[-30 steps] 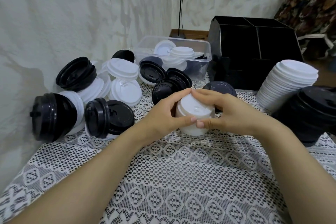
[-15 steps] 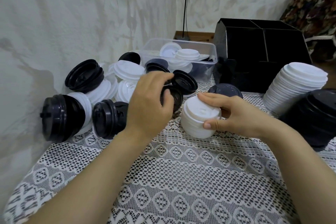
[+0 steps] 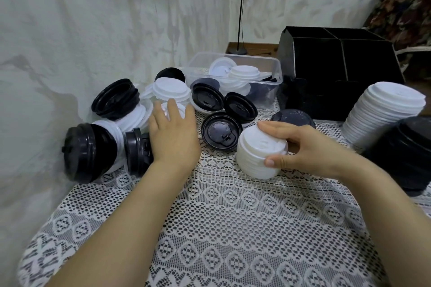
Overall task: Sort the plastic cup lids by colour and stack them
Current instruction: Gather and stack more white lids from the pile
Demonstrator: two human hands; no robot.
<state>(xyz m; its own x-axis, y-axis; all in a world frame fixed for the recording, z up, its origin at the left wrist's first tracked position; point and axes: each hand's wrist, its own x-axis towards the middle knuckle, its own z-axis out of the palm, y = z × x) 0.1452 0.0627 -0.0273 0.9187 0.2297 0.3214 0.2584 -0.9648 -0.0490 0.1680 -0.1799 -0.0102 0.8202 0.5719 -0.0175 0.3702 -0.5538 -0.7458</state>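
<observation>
- Lids, all white, form a short stack standing at the middle of the bench, on its lace cover.
- Around it, the right hand grips: fingers curl over the far edge of the top lid, and the thumb presses the near side.
- To the left, the left hand is flat, its fingers straight and close together, tips over a loose white lid; contact cannot be told.
- Between the hands lie loose black lids.
- At the right, a tall white stack leans beside a black stack.
- Behind, a clear tub holds more lids.
</observation>
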